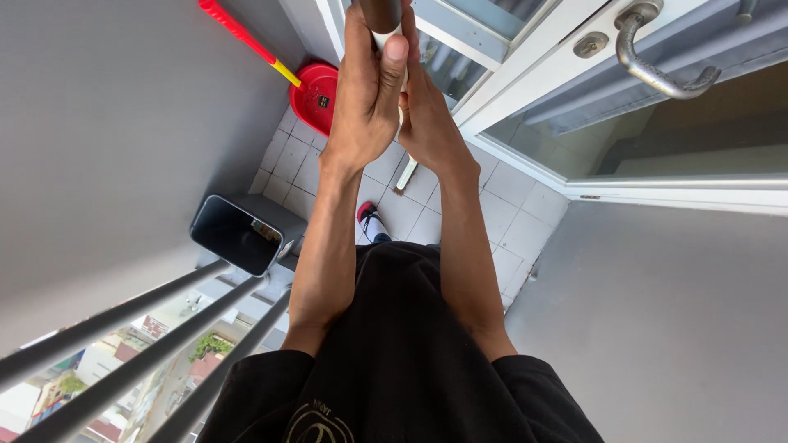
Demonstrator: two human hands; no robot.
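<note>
Down on the tiled floor, upper centre of the frame, sits a round red dustpan carrying a small dark rectangular label on its face, with a red and yellow handle slanting up to the top left. A dark grey square bin stands at left centre, and a small multicoloured sticker shows on its right side (too small to make out more).

At the top centre both hands grip one upright pole, dark at the very top and white just below. The left hand is wrapped tight around it, thumb laid up the front with the nail showing. The right hand sits just beside and slightly lower, fingers closed on the same pole, the two hands touching. The pole's pale lower end reaches the tiles between the forearms. A metal door handle curves at the upper right.
</note>
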